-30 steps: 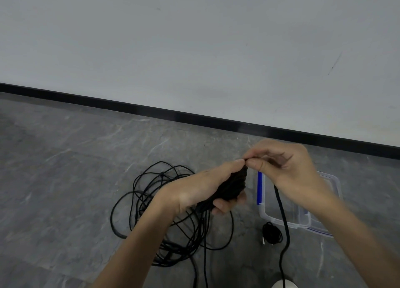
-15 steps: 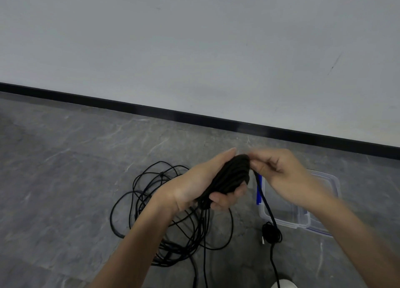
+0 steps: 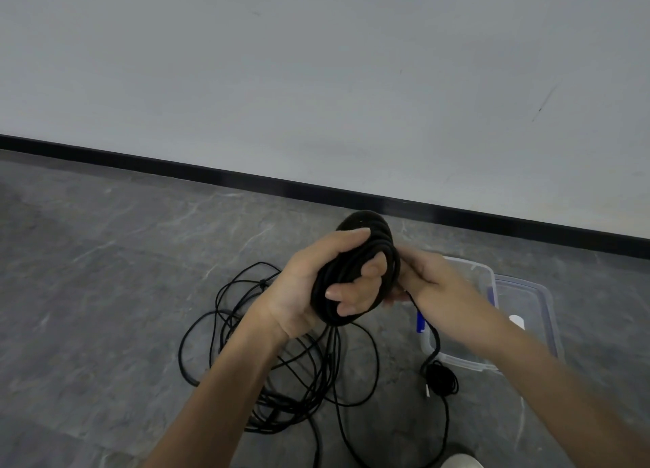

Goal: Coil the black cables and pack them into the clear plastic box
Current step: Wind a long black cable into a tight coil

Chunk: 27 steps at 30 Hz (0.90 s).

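oval coil of black cable held upright over a grey marbled floor

left hand wraps tight around the coil; right hand pinches its trailing strand. loose cable loops lie tangled below, a small wound bundle just beside the clear plastic box.

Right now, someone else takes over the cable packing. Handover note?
Left hand: closed around the cable coil, held up above the floor.
Right hand: pinching the free strand just right of the coil, feeding it on.
Clear plastic box: open on the floor at right; contents hard to make out.
Small black bundle: on the floor in front of the box, not packed.
Loose cable tangle: spread on the floor below the left hand.
Done: most of one coil wound.
Left: finish winding, coil the tangle, put everything in the box.
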### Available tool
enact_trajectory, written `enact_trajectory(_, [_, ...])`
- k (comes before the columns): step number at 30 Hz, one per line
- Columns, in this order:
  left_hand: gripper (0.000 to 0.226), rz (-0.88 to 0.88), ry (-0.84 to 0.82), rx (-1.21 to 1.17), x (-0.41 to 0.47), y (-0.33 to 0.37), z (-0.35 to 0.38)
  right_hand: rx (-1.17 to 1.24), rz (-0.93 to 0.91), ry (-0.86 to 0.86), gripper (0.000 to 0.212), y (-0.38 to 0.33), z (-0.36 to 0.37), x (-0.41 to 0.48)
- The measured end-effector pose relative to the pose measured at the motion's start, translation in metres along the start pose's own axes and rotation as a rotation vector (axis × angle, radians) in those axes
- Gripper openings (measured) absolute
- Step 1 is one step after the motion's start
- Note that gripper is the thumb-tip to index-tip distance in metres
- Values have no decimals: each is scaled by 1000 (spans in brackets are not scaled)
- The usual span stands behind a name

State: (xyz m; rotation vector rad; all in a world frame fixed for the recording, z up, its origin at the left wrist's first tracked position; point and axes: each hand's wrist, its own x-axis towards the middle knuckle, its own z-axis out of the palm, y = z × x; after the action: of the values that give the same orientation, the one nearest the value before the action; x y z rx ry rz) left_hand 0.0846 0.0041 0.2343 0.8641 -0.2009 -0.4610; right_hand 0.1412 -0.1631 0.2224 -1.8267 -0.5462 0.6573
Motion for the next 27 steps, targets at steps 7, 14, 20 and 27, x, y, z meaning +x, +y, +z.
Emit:
enact_trajectory(7, [31,154,255,-26,-2,7,1,-171,113,-88,19,5,2,-3])
enact_trajectory(14, [28,204,344,59,3,2,7,-130,239,-124,11,5,5,-2])
enact_trajectory(20, [23,291,444,58,4,2,5,-272,245,-234,26,1,5,-7])
enact_trajectory(27, [24,381,407,-163,2,6,1,-358,251,-343,37,5,7,-9])
